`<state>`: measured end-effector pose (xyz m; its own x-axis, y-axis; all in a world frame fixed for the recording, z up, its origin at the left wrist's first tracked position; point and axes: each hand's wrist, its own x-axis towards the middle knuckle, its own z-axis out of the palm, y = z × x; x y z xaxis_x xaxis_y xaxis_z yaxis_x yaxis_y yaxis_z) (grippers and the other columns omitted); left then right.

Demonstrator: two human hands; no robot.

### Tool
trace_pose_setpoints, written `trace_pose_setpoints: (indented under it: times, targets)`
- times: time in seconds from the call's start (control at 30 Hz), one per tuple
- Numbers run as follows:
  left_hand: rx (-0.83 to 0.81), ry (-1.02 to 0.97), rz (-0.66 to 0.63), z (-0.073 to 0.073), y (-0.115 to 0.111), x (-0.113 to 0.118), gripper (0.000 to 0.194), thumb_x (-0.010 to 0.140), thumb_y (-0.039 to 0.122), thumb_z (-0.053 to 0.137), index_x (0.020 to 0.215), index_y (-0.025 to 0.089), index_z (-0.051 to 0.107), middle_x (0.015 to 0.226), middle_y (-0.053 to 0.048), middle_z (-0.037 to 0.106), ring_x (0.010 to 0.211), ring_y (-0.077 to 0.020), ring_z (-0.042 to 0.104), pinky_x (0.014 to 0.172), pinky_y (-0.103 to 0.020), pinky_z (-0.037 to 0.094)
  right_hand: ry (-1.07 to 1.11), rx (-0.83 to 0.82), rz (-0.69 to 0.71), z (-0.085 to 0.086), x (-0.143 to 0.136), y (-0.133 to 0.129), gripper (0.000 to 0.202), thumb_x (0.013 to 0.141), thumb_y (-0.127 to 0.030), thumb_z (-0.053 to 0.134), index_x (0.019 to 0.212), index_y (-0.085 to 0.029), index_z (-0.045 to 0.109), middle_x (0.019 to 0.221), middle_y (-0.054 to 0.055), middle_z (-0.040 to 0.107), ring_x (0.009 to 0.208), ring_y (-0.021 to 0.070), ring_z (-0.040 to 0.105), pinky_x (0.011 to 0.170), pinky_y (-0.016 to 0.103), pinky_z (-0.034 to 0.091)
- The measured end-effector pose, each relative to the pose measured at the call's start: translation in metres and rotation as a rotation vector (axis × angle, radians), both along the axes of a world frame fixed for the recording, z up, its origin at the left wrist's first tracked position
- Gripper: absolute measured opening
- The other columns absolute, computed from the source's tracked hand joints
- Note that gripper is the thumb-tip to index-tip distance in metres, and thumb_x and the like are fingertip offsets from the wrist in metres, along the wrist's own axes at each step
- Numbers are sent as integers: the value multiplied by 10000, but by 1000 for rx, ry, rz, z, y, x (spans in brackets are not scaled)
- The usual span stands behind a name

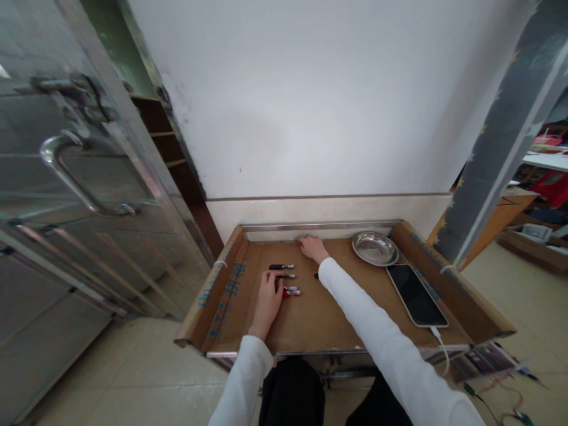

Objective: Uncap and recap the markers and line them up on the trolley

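Note:
Several markers lie side by side on the cardboard-covered table, left of its middle. A black marker (pixel 277 267) lies farthest back, just beyond my left hand (pixel 268 296). My left fingers are closed at the left end of a second black marker (pixel 290 276). Nearer to me, a red marker (pixel 293 293) and a whitish-tipped one beside it are partly covered by my left hand. My right hand (pixel 314 248) is at the table's back edge with its fingers curled; whatever they hold is hidden. A small dark thing (pixel 316 276) peeks out beside my right sleeve.
A round metal dish (pixel 375 248) stands at the back right. In front of it lies a phone (pixel 417 294) with a white cable (pixel 440 346) running over the front edge. Raised cardboard sides (pixel 452 281) flank the table. A white wall (pixel 310 106) rises behind; a metal door (pixel 66 236) is left.

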<state>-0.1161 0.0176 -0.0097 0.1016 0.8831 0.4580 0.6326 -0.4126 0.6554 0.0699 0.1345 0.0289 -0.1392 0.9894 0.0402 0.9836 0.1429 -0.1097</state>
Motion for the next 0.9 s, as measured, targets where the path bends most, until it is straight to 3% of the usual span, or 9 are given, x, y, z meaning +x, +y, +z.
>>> trace_pose_setpoints:
  times: [0.33,0.53,0.63,0.73,0.9]
  targets:
    - [11,-7,-37,2,-10,-1,201,908,203,366,968,206,558,1036,-70,517,997,-196,549,940,-378,440,50,-73,-49,-2,-7,9,426,906,-191,353,1290,-265,522,1219,125,601,1058,227,606,907,375,420]
    - [-43,169,-25,11,-20,-1,252,814,105,403,948,203,592,1023,-68,562,1017,-221,530,913,-397,402,105,-38,-43,3,13,-6,422,894,-190,387,1299,-177,506,1248,145,567,1129,224,545,952,344,385]
    - [-75,252,-45,16,-23,0,289,785,106,433,993,224,594,1068,-58,574,1067,-231,501,935,-422,353,161,9,-8,9,37,-24,428,913,-192,356,1324,-193,475,1236,114,567,1102,174,537,947,288,375]
    - [-84,304,-122,19,-25,2,288,776,115,452,995,237,595,1082,-52,574,1064,-227,497,926,-413,338,366,157,28,6,67,-53,354,911,-206,365,1191,-192,581,1121,93,601,1026,168,544,917,301,388]
    - [-56,351,-118,17,-24,5,264,828,166,447,1033,240,597,1082,-63,574,1049,-231,495,918,-410,338,500,264,52,-21,97,-114,263,891,-249,438,1052,-213,642,978,57,586,930,167,537,873,312,413]
